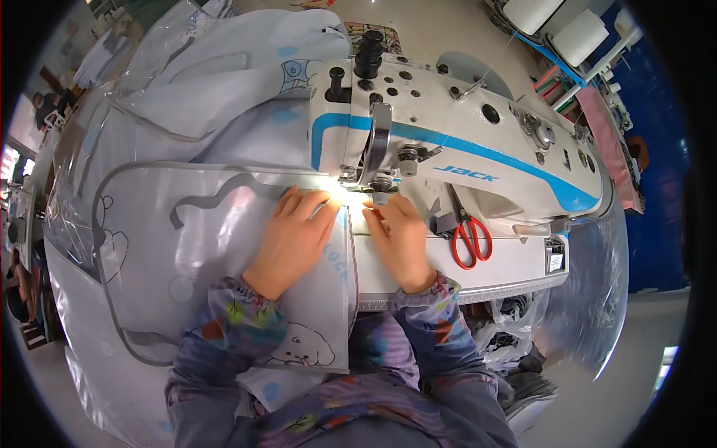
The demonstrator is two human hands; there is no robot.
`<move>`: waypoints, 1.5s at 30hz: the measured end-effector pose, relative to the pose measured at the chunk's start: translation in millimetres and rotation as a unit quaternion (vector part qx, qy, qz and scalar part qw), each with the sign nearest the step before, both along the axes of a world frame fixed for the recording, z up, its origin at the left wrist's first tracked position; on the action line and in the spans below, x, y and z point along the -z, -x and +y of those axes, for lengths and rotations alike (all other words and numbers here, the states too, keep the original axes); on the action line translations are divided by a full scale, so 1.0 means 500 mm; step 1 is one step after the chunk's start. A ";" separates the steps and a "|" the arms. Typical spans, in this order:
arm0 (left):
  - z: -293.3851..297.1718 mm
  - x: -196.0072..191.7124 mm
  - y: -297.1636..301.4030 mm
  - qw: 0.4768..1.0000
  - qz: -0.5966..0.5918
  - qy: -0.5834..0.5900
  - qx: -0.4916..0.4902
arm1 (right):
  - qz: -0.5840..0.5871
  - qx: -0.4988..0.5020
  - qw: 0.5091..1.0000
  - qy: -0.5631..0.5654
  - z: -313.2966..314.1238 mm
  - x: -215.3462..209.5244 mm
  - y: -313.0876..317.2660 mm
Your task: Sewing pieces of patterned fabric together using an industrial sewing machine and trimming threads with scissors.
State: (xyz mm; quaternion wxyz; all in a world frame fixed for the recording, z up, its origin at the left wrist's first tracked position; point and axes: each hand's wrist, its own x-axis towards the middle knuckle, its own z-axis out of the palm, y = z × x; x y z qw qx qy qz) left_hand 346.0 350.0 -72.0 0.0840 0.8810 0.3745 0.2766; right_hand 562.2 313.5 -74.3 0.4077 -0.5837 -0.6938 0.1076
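A white sewing machine (463,160) with a blue stripe stands in front of me, its lamp glowing beside the needle area. A pale printed sheet (216,231) with grey edging and cartoon dogs lies to its left, its upper right corner close to the needle. My left hand (295,239) rests flat on this sheet, fingers stretched toward the light and holding nothing. Just right of the needle, my right hand (401,243) has its fingers bent and drawn together by the sheet's edge. Glare hides what they hold. A grey strip (216,196) lies across the sheet.
Red-handled scissors (470,243) lie on the machine bed right of my right hand. More pale printed material (224,82) is heaped behind and to the left. White thread cones (581,37) stand at the far right. Plastic bags (504,336) hang below the table edge.
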 end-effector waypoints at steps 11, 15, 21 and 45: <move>-0.030 -0.010 -0.037 0.997 0.014 -0.034 -0.070 | -0.098 -0.050 0.994 0.014 0.029 -0.009 0.011; -0.027 -0.015 -0.040 0.997 0.015 -0.030 -0.066 | -0.077 -0.050 0.989 0.120 0.040 -0.018 0.007; -0.019 -0.018 -0.040 0.998 0.022 -0.024 -0.062 | -0.084 0.001 0.978 0.193 0.042 -0.008 0.017; -0.093 -0.166 0.165 0.986 -0.031 0.064 -0.152 | -0.093 -0.295 0.946 0.091 -0.072 -0.058 -0.057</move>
